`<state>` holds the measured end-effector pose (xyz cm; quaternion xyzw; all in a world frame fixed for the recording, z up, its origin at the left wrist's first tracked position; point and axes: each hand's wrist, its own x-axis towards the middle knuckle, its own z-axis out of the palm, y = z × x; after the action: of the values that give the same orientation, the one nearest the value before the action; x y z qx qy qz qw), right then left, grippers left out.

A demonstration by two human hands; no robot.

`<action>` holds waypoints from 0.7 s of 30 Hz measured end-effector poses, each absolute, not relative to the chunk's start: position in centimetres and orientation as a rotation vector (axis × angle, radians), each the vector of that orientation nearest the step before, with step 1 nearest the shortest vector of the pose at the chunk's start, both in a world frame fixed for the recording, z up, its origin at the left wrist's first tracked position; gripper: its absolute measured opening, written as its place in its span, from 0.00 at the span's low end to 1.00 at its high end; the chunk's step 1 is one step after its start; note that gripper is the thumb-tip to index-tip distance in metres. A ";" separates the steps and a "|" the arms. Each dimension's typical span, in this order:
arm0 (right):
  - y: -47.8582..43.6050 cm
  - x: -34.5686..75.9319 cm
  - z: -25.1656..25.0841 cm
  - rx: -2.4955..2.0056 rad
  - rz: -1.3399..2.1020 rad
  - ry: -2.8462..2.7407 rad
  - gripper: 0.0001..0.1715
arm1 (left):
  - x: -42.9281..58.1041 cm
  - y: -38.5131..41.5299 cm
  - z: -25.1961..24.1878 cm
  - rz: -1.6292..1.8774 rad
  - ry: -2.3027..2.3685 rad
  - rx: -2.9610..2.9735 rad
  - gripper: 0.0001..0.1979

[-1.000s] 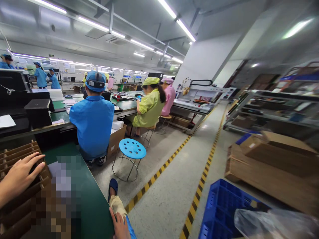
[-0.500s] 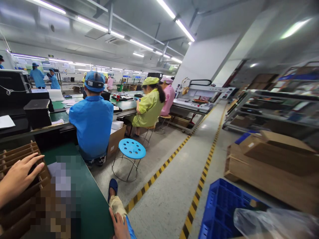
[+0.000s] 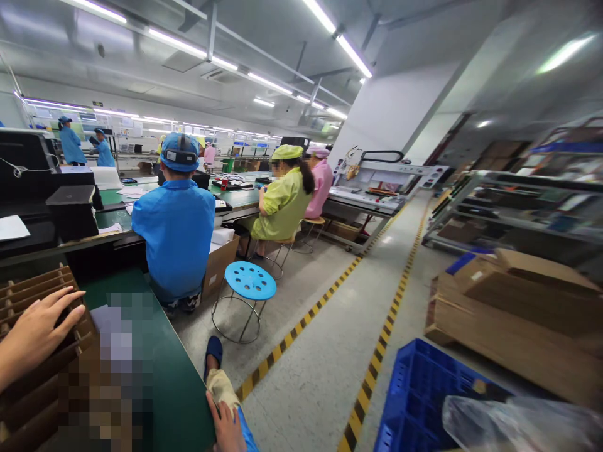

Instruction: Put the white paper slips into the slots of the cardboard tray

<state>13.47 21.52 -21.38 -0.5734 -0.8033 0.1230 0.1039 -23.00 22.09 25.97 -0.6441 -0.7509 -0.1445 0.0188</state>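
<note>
My left hand (image 3: 44,326) lies over a brown cardboard divider box (image 3: 35,285) at the lower left, its fingers apart and spread across the top edges of the slots. It grips nothing that I can see. The box stands on a green-topped table (image 3: 174,370). My right hand (image 3: 227,427) rests by the table's right edge, near my knee, with the fingers stretched out and apart. Its lower part is cut off by the frame. A pale paper sheet (image 3: 100,317) lies beside the box, and part of the tabletop is blurred out by pixelation.
A blue round stool (image 3: 249,280) stands in front of my foot. People in blue (image 3: 176,232), yellow-green (image 3: 282,204) and pink sit along a bench. Yellow-black tape (image 3: 301,320) marks the aisle. Right are a blue plastic pallet (image 3: 405,383), flat cartons (image 3: 499,333) and a rack.
The camera view has shifted very slightly. Both my hands stay where they were, and a person in blue at the far left edge has almost left the view.
</note>
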 end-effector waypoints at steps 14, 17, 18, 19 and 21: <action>21.4 13.9 -19.8 -1.746 0.307 -2.551 0.71 | -23.0 22.1 25.7 -0.425 -2.327 -1.952 0.39; 21.4 13.8 -19.7 -1.794 0.287 -2.549 0.72 | -23.2 22.2 25.4 -0.439 -2.330 -1.934 0.39; 21.3 13.6 -19.6 -1.820 0.289 -2.553 0.72 | -23.2 22.3 25.4 -0.441 -2.328 -1.936 0.38; 21.3 13.5 -19.5 -1.838 0.301 -2.563 0.72 | -23.2 22.2 25.4 -0.443 -2.325 -1.939 0.38; 21.2 13.2 -19.2 -1.864 0.318 -2.576 0.70 | -23.1 22.2 25.5 -0.437 -2.330 -1.938 0.38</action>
<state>13.22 21.25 -19.24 -0.5830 -0.8059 0.0994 -0.0269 -23.10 22.18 25.50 -0.6323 -0.7604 -0.1428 0.0397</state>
